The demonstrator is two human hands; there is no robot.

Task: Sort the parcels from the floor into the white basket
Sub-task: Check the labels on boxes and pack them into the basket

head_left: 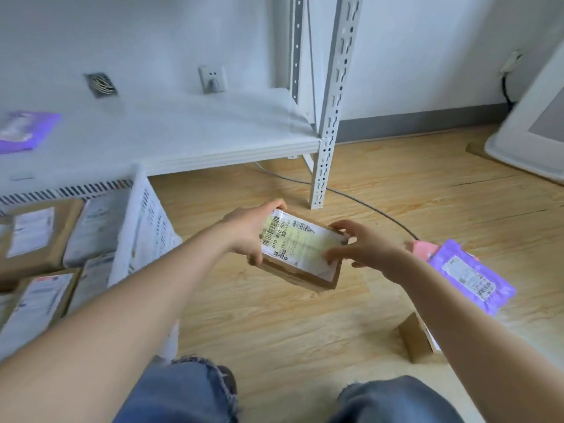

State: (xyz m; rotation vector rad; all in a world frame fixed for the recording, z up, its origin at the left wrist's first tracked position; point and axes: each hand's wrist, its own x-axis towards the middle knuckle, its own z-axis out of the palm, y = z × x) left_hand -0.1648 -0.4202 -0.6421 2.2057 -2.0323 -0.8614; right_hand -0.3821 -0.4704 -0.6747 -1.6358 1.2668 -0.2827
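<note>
Head view: small brown cardboard parcel with a white shipping label (300, 250) held in the air over the wooden plank floor (305, 319), just right of the white slotted plastic basket (139, 221). My left hand (251, 232) grips its left end; my right hand (360, 247) rests fingers on the right end, closed loosely on it. Basket already holds several labelled boxes and grey mailers. Left on the floor: a purple plastic mailer (471, 280) and a brown cardboard box (416, 337) by my right arm. Judging by this, well along, not finished.
</note>
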